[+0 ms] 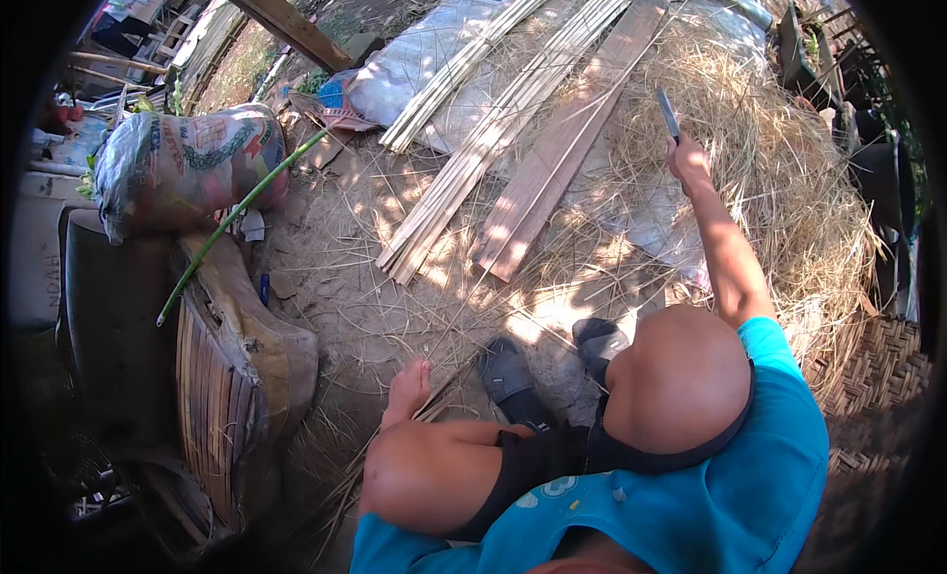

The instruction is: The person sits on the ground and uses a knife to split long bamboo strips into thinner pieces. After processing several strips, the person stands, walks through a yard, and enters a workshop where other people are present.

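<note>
My right arm stretches forward, and my right hand (688,162) is closed round the handle of a knife (668,112). Its grey blade points up and away from me, over the edge of a heap of thin straw-like shavings (760,150). To the left of that hand lies a long brown wooden plank (567,160), with a few thin strips resting along it. Beside the plank is a bundle of long pale split strips (493,155), and another bundle (464,66) lies farther left. My left hand does not show; only the blue sleeve on that side is visible.
At the left a stuffed printed sack (192,165) sits near a worn slatted wooden seat (222,377). A green stalk (242,209) leans across both. Woven matting (878,406) lies at the right, and a wooden post (286,27) slants across the top left. Loose shavings litter the ground.
</note>
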The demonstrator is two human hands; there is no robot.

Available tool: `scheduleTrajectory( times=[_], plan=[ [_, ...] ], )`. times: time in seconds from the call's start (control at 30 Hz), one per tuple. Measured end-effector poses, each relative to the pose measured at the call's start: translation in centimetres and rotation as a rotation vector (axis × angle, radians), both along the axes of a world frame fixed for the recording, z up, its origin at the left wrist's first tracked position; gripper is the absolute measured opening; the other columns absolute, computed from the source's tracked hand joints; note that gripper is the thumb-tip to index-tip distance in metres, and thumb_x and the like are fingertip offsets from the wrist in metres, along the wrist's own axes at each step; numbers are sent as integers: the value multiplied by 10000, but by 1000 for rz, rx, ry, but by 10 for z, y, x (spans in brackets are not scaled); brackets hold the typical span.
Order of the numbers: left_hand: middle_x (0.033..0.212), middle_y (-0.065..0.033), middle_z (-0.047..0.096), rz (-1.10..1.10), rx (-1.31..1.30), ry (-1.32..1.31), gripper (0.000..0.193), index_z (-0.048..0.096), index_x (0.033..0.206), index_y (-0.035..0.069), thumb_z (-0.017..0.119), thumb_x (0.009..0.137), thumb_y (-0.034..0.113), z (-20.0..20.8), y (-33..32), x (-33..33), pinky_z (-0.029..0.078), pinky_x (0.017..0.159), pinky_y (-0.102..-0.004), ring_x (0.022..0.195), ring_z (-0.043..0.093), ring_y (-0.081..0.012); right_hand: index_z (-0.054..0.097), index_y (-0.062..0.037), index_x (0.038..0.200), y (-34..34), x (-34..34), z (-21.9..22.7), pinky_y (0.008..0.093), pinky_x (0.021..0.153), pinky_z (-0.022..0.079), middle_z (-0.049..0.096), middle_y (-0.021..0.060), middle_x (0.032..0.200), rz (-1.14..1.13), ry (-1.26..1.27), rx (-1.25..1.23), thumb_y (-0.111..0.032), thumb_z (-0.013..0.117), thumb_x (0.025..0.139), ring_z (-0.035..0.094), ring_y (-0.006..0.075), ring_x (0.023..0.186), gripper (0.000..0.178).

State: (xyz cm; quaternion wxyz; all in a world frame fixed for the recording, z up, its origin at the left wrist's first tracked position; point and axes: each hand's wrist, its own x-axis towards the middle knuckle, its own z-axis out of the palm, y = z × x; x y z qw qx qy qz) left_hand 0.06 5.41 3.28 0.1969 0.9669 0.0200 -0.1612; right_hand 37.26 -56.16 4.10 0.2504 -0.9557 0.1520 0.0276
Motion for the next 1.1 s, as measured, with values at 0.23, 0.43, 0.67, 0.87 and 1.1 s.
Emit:
scheduleTrajectory(
  times=[0.23,0.43,0.67,0.87,1.1],
  plan=[
    [761,-259,608,130,-387,57,463,581,860,-8,439,1076,375,13,-63,84,458,667,-495,739,579,-479,580,-165,1302,162,-155,12,513,764,558,699,220,887,793,-37,132,-402,536,1022,701,406,855,369],
    [853,-298,630,138,-199,79,444,595,897,-2,425,1074,368,15,-28,43,455,714,-562,854,592,-531,586,-165,1304,133,-97,30,506,770,580,704,227,820,547,59,102,-417,540,1016,705,418,830,385],
    [841,-294,644,149,-72,50,437,619,930,22,426,1065,390,9,-34,23,458,720,-611,844,607,-533,584,-125,1348,134,-115,44,499,793,572,713,207,938,461,180,195,-406,560,1009,698,438,862,441],
    [793,-303,637,263,8,104,487,660,893,15,440,1046,423,30,-2,-24,472,692,-595,810,634,-511,547,-138,1326,131,-106,26,528,811,565,701,220,965,842,-101,34,-417,527,1027,691,429,942,410],
    [812,-273,668,327,45,269,501,669,938,-9,479,1025,446,37,24,-59,500,738,-529,835,664,-470,586,-103,1240,47,-13,4,538,750,542,689,252,888,300,-113,-104,-392,508,1039,676,466,861,361]
  ],
)
